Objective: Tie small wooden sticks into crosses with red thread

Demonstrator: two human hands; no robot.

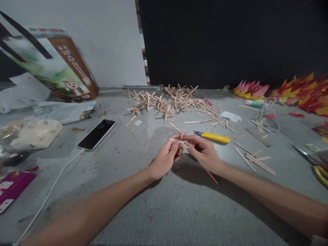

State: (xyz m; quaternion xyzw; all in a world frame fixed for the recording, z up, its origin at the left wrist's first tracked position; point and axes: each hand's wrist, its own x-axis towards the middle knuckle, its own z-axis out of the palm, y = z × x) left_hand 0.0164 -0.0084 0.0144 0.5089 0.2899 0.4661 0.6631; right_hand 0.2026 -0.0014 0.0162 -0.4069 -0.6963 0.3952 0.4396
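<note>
Small wooden sticks (182, 142), crossed over one another, are held between both hands near the middle of the grey table (153, 212). My left hand (165, 157) is closed on them, its thumb pressed on top at the crossing. From the other side, my right hand (205, 153) pinches the end of one stick between thumb and fingers. A thin red item (212, 177) pokes out below my right hand. Just beyond the hands lies a yellow cutter knife (215, 137).
Behind the hands is a pile of crossed sticks (166, 102). Loose sticks (256, 159) and scissors (320, 174) lie right. A phone (97, 135) with a cable, plastic bags (38, 133) and a printed bag (66, 68) are left. Red-yellow paper pieces (302, 94) stand back right.
</note>
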